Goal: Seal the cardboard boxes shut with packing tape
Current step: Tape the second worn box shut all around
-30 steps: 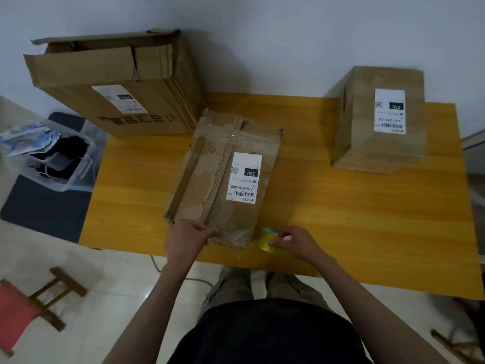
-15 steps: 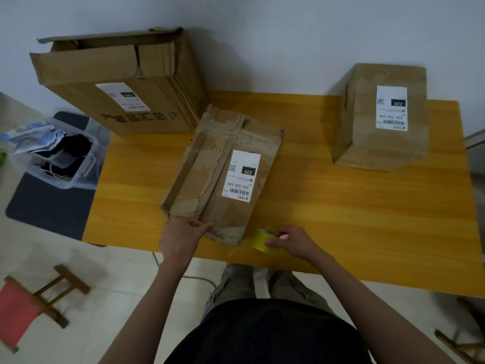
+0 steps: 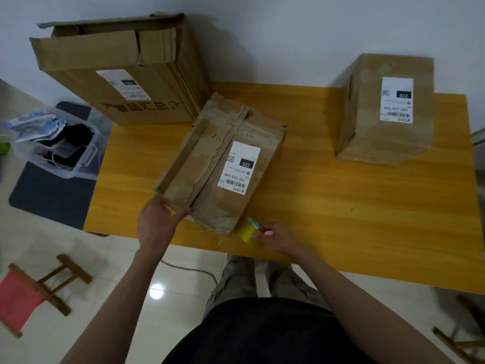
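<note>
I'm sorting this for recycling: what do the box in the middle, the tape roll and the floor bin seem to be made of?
The worn brown box in the middle: corrugated cardboard, matte; fluting shows along its torn centre strip. The yellow-green tape roll gripped by the right hand: probably glossy plastic film. The clear lidless bin on the floor: translucent plastic, contents showing through.

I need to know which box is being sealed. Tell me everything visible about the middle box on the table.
The middle box is worn brown cardboard, lying flat and angled on the yellow table. A ragged corrugated strip runs along its top beside a white label reading 220. The left hand grips its near corner; the tape roll, held by the right hand, sits against its near end.
</note>
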{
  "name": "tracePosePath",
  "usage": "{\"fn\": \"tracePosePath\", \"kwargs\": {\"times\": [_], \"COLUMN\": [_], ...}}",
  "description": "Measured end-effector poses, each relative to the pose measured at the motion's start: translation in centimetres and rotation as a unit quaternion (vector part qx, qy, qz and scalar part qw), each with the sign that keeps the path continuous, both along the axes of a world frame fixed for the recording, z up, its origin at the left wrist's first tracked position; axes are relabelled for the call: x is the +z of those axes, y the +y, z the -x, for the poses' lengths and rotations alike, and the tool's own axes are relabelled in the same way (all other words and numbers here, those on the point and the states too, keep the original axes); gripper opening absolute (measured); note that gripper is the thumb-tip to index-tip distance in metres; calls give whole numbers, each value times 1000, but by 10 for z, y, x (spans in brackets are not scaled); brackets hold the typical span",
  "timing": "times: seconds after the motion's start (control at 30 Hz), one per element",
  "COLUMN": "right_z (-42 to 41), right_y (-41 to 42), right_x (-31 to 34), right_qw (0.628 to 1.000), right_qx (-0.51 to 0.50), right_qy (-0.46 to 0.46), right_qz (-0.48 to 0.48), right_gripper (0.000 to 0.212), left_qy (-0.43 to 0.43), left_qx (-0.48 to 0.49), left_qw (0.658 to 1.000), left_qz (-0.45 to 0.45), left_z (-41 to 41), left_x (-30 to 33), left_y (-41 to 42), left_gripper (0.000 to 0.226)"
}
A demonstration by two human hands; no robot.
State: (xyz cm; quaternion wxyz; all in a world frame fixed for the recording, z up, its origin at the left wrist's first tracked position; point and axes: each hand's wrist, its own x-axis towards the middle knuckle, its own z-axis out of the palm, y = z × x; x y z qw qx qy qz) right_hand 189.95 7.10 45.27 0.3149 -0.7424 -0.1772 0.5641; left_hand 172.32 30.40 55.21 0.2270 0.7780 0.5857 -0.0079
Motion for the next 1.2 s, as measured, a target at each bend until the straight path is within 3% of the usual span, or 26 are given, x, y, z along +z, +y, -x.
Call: {"fn": "tracePosePath", "kwargs": {"times": [0.13, 0.23, 0.33, 0.43, 0.77, 0.87, 0.93, 0.97, 1.03, 1.07, 1.13, 1.2], "right_z": [1, 1, 3, 6, -1, -16, -30, -37, -48, -52, -55, -56], "right_y": [7, 7, 6, 5, -8, -19, -25, -28, -29, -29, -27, -27], "right_x": [3, 12, 16, 15, 18, 18, 17, 16, 15, 15, 15, 15], "right_qw": [1000, 1000, 1000, 1000, 999, 997, 993, 992, 992, 992, 994, 995], "right_qx": [3, -2, 5, -1, -34, -79, -112, -114, -112, -109, -100, -102], "right_qy": [-3, 3, -1, 1, -4, -9, -33, -51, -62, -56, -39, -13], "right_qz": [9, 10, 2, 0, -34, -21, -17, -14, -8, -5, 6, 6], "right_gripper": [30, 24, 20, 21, 24, 22, 25, 27, 27, 26, 23, 26], "left_qy": [-121, -160, -230, -309, -376, -292, -173, -119, -68, -85, -138, -132], "left_qx": [134, 191, 248, 320, 337, 287, 183, 116, -18, -53, -43, -34], "left_qw": [976, 924, 853, 782, 733, 761, 813, 854, 939, 965, 986, 990], "left_qz": [119, 290, 396, 438, 456, 503, 524, 493, 337, 241, 81, 16], "left_z": [8, 6, -8, -23, -49, -56, -61, -64, -67, -68, -68, -66], "left_x": [-10, -28, -40, -41, -40, -34, -16, -6, 10, 18, 28, 16], "left_y": [-43, -82, -105, -109, -102, -97, -91, -86, -72, -63, -33, 6], "left_gripper": [47, 57, 60, 44, 57, 71, 75, 76, 75, 69, 57, 83]}}
